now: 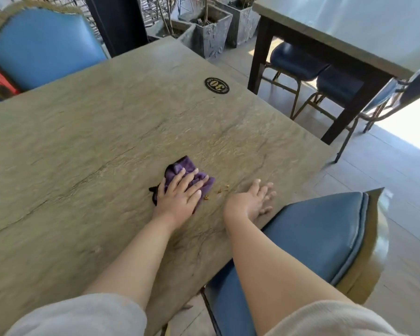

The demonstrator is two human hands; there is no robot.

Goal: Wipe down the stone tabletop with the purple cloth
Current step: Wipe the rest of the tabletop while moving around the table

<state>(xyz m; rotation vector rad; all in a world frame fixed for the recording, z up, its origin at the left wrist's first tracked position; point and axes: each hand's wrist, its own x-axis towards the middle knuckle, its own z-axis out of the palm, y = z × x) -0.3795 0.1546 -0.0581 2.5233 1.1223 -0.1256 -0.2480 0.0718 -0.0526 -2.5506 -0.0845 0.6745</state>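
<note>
The purple cloth [189, 170] lies bunched on the grey-green stone tabletop [87, 141], near its right edge. My left hand [180, 196] presses flat on the cloth with straight fingers. A few small brown crumbs [222, 189] lie on the stone just right of the cloth. My right hand [251, 202] sits at the table's right edge, palm turned up and fingers loosely spread, holding nothing.
A round black number badge [216, 85] sits on the far part of the table. A blue padded chair [320, 241] stands tucked against the right edge, another blue chair [39, 44] at the far left. A second table [349, 40], more chairs and stone planters [211, 32] stand beyond.
</note>
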